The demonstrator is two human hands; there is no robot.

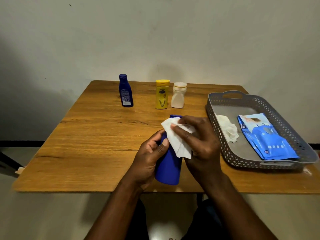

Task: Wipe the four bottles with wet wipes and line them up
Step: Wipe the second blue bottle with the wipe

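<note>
Blue bottle (168, 168) held above the table's (86, 135) near edge, long axis tilted, cap end pointed away. Left hand (149, 156) fingers curled around its body. White wipe (176, 137) pressed on it by right hand (199, 141) fingers.

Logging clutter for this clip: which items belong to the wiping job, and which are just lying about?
Job: blue bottle in the left hand; wipe in the right hand; dark blue bottle; yellow bottle; white bottle; wipes pack.
Lying about: grey basket; crumpled wipe.
</note>
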